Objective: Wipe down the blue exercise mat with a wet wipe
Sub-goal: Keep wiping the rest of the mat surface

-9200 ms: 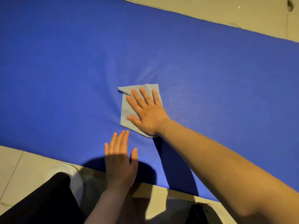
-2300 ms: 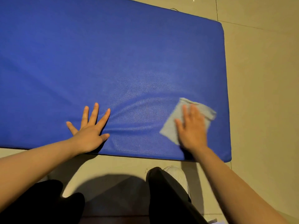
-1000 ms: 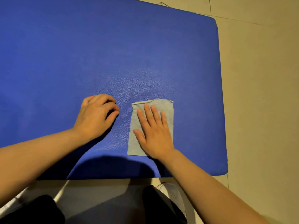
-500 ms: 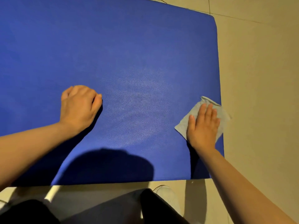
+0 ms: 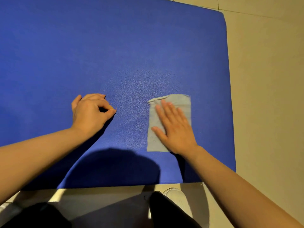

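The blue exercise mat lies flat on the floor and fills most of the view; its right end and near edge show. A pale grey wet wipe lies spread on the mat near its right end. My right hand presses flat on the wipe with straight fingers, covering its lower right part. My left hand rests on the mat to the left of the wipe, its fingers curled under into a loose fist with nothing in it.
Beige floor tiles border the mat on the right and along the near edge. My dark-trousered legs and a white shoe sit just before the mat's near edge.
My right hand has slid the wipe leftward from the mat's right edge back onto the mat. My left hand has shifted a little to the right and stays curled.
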Motion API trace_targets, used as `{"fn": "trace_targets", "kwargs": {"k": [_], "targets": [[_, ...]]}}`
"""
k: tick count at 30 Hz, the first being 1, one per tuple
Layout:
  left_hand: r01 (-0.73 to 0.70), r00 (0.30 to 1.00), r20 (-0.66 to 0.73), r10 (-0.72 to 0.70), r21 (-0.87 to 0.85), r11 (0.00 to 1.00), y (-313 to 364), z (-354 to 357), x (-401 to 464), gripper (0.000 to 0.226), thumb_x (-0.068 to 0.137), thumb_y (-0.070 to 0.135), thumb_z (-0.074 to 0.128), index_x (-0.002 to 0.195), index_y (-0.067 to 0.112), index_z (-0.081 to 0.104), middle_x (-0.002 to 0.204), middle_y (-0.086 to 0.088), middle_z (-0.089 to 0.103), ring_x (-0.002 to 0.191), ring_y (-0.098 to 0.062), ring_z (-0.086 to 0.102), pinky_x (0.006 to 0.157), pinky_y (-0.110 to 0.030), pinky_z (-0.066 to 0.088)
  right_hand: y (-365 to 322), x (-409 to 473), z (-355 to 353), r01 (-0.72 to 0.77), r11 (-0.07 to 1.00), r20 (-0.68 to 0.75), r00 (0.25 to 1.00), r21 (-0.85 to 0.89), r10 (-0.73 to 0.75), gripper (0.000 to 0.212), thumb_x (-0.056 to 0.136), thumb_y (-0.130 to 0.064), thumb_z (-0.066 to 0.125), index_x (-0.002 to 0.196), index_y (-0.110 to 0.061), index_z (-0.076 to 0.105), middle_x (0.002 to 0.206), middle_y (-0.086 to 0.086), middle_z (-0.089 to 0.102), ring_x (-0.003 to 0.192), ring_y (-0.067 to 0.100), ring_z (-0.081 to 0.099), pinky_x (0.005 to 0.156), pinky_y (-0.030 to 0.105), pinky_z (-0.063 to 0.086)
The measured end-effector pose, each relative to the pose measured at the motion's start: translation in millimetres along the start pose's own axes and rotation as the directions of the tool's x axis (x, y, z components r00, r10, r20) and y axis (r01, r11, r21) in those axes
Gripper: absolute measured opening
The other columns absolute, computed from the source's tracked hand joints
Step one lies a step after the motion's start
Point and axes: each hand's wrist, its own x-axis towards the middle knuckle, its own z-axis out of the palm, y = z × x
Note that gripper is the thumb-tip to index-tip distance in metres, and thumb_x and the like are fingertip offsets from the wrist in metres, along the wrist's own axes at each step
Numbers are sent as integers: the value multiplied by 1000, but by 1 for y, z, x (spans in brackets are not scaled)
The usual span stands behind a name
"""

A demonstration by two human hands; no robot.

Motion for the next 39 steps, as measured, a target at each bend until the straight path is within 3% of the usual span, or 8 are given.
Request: {"fn": "trace_targets", "kwargs": {"k": [5, 10, 16, 21, 24, 27, 31, 39], "targets": [[-74, 997, 35, 75, -19, 997, -3, -6, -6, 25, 70, 35, 77, 59, 38, 55, 95, 0, 69, 120, -21, 56, 111, -49, 15, 88, -32, -28, -524, 851, -2, 852, 37, 524, 79, 92, -63, 13, 157, -16, 10, 164, 7, 6, 151, 25, 4, 122, 42, 4], [-220, 973, 95, 213, 72, 973, -12, -8, -10, 42, 80, 59, 47, 69, 22, 64, 94, 1, 68, 120, -22, 55, 110, -58, 18, 72, -34, -26, -601, 799, 0, 799, 31, 601, 78, 93, -55, 9, 156, -10, 8, 164, 11, 5, 151, 28, 1, 121, 48, 3], [-618, 783, 242, 573, 198, 761, -21, -11, -38, 36, 91, 42, 45, 73, 18, 66, 91, -1, 62, 105, -24, 61, 99, -50, 33, -16, -21, -4, -172, 984, 26, 985, 44, 171, 69, 97, -48, 23, 153, -7, 23, 160, 15, 19, 148, 35, 14, 118, 47, 2], [-705, 693, 349, 631, 149, 693, -38, -1, -88, 18, 84, 36, 54, 94, 23, 60, 116, -5, 55, 112, -26, 55, 105, -49, 31, -68, -29, 13, 131, 991, 39, 991, 0, -131, 63, 100, -43, 31, 151, -6, 33, 159, 15, 26, 148, 34, 17, 118, 51, 8], [-744, 651, 465, 600, 233, 627, -53, -5, -102, 46, 83, 46, 60, 122, 22, 60, 138, -12, 51, 131, -28, 43, 110, -54, 30, -64, -33, 14, 149, 989, 36, 988, 16, -149, 61, 100, -43, 31, 151, -9, 34, 159, 12, 27, 148, 32, 20, 118, 48, 9], [-781, 615, 532, 582, 308, 543, -66, -8, -111, 60, 94, 54, 37, 145, 23, 44, 154, -11, 35, 144, -25, 26, 116, -49, 14, -51, -44, 11, 151, 988, 59, 987, 4, -151, 61, 101, -45, 29, 152, -12, 32, 160, 8, 25, 148, 28, 21, 120, 45, 11], [-738, 674, 470, 570, 391, 550, -72, -3, -135, 59, 100, 48, 24, 151, 19, 32, 157, -10, 30, 150, -19, -6, 116, -47, 8, -47, -73, 7, 41, 999, 96, 995, 5, -41, 63, 101, -49, 21, 155, -18, 22, 163, 3, 15, 150, 23, 9, 122, 43, 6], [-754, 657, 494, 570, 430, 496, -88, -4, -187, 82, 91, 46, 39, 156, 14, 1, 161, -11, 9, 150, -25, -9, 116, -46, 3, -50, -125, 12, -65, 998, 146, 987, -5, 65, 66, 99, -56, 11, 156, -23, 11, 164, -1, 5, 149, 14, -7, 118, 33, -9]]}}
